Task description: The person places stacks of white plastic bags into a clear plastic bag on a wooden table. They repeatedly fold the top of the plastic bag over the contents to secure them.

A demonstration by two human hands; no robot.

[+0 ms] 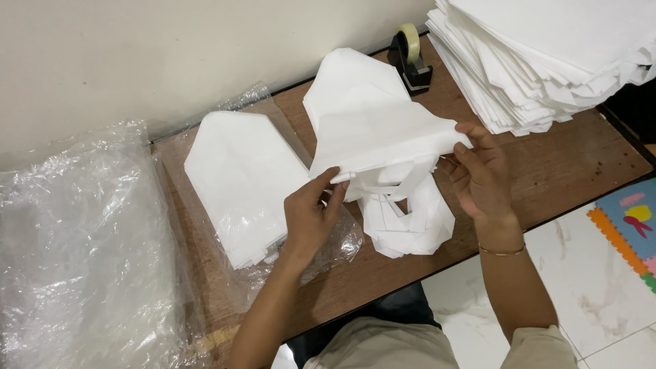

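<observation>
Both hands hold one folded white fabric piece with strap loops above the wooden table. My left hand pinches its lower left corner. My right hand pinches its right corner. Under it lies a small pile of the same white pieces, and another piece reaches toward the wall. To the left, a stack of folded white pieces lies inside a clear plastic bag.
A tall stack of white sheets fills the table's far right corner. A black tape dispenser stands by the wall. Crumpled clear plastic covers the left. White tiled floor and a coloured foam mat lie at the right.
</observation>
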